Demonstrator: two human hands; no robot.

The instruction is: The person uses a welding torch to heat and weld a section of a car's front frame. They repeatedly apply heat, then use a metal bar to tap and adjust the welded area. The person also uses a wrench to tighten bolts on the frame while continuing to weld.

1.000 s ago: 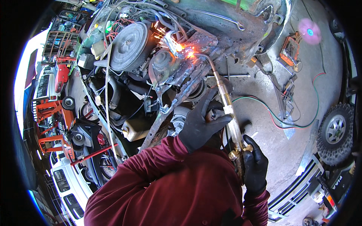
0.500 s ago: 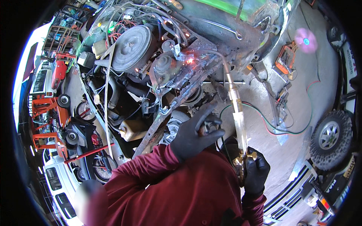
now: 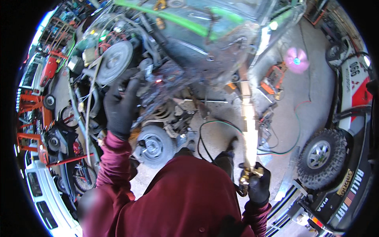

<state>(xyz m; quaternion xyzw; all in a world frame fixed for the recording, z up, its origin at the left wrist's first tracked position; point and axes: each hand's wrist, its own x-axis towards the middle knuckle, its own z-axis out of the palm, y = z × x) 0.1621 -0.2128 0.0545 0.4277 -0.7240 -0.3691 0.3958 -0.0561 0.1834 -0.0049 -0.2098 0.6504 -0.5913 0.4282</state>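
I find open room over the bare grey concrete floor [image 3: 288, 93] right of centre, edged by rusty, ragged metal bodywork [image 3: 169, 77] at upper centre and a knobby black tyre [image 3: 302, 164] at right; a thin red-and-green hose [image 3: 276, 153] crosses it. My black-gloved right hand [image 3: 259, 185], lower right, grips the long brass torch [image 3: 249, 136] by its valve end. My black-gloved left hand [image 3: 121, 104], left of centre, curls its fingers beside the round grey metal housing [image 3: 115, 61]; I cannot tell whether it holds anything.

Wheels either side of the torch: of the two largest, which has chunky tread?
The silver-rimmed wheel at lower right, right of the torch: blocky tread rings its spokes. The grey wheel, left of the torch, shows no such tread.
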